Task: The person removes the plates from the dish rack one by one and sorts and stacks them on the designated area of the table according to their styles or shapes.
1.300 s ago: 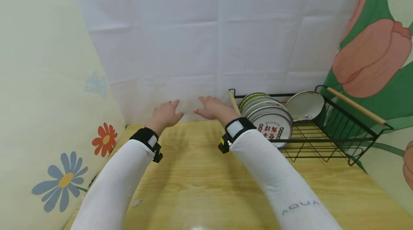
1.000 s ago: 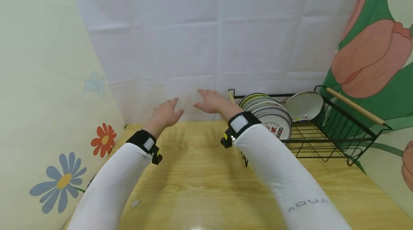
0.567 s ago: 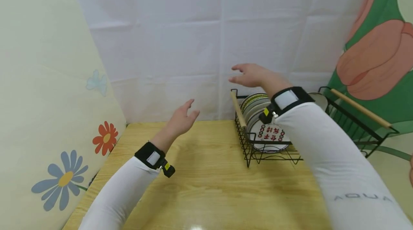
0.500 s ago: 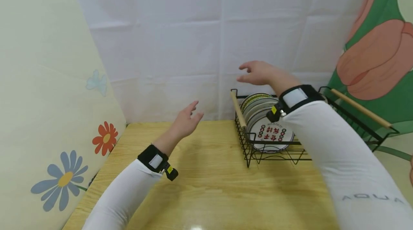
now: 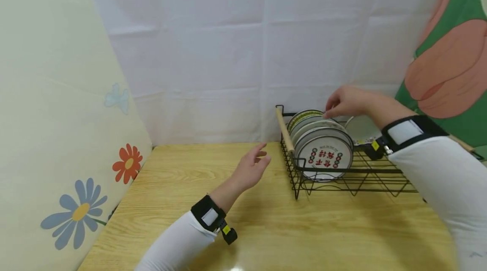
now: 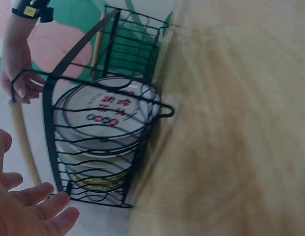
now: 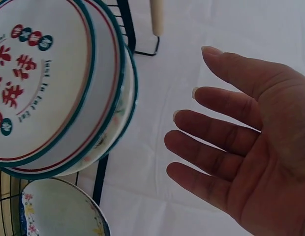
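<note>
A row of round plates leans in the left end of a black wire dish rack (image 5: 365, 171). The front plate (image 5: 325, 154) is white with red characters and has a dark rim. My right hand (image 5: 348, 102) hovers over the tops of the plates, fingers loosely bent; in the right wrist view the hand (image 7: 241, 123) holds nothing and is apart from the plates (image 7: 39, 88). Left of the rack, my left hand (image 5: 251, 168) is held in the air above the table with relaxed fingers and nothing in it. A white dish with flowers (image 5: 360, 129) stands farther right in the rack.
The rack's left end has a wooden handle (image 5: 285, 131). A wood-grain table (image 5: 304, 228) carries the rack, and a white cloth (image 5: 209, 51) hangs behind it. Painted flowers cover the side walls, including a red one (image 5: 127, 163) at left.
Both hands have moved to the right. The right hand rose, then came down over the plates; the left hand came nearer the rack's left end. The plates and rack have stayed in place.
</note>
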Available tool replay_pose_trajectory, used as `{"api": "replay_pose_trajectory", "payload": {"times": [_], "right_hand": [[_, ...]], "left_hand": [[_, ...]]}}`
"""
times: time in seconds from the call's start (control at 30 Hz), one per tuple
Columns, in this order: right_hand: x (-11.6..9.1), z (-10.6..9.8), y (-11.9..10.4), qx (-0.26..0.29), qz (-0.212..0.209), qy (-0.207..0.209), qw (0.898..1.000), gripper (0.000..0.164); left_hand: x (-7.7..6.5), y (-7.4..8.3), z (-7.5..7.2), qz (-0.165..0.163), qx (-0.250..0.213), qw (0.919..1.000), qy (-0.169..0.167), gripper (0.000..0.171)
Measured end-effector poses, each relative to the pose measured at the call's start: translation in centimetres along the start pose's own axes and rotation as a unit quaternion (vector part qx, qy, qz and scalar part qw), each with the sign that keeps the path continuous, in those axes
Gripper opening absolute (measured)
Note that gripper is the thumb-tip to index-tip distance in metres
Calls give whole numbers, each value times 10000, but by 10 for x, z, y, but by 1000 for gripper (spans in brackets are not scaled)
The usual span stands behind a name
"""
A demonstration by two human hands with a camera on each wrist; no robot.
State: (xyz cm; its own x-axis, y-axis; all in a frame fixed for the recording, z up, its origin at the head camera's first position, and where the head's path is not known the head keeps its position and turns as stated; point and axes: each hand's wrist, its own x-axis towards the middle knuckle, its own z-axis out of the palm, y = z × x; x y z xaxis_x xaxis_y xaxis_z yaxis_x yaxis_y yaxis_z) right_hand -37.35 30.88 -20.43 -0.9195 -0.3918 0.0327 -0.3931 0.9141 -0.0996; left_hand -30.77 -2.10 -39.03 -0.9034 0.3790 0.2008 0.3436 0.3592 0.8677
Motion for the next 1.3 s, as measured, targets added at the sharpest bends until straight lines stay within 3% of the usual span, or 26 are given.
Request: {"api": "replay_pose_trajectory", "payload": {"times": [0.17, 0.33, 0.47, 0.63, 0.87, 1.3], "right_hand": [[-10, 18, -1, 107, -145, -272, 9995, 36], [-13, 35, -5, -119, -158, -278, 9994, 33], [-13, 47, -9, -181, -174, -216, 9995, 30], [-12, 55, -12, 69, -8, -458, 9989, 36], [-10, 67, -9, -147, 52, -500, 9986, 38], [-12, 77, -17, -978, -366, -224, 9943, 10]], "left_hand": [[-6, -8, 22, -88, -143, 9998, -77, 55], [-9, -9, 30, -101, -231, 9996, -109, 54], [-12, -8, 31, -130, -255, 9996, -85, 53], [-12, -10, 32, -182, -285, 9994, -15, 53], [-13, -17, 32, -223, -381, 9990, 40, 54], [-20, -21, 29, -286, -476, 9984, 103, 53]]}}
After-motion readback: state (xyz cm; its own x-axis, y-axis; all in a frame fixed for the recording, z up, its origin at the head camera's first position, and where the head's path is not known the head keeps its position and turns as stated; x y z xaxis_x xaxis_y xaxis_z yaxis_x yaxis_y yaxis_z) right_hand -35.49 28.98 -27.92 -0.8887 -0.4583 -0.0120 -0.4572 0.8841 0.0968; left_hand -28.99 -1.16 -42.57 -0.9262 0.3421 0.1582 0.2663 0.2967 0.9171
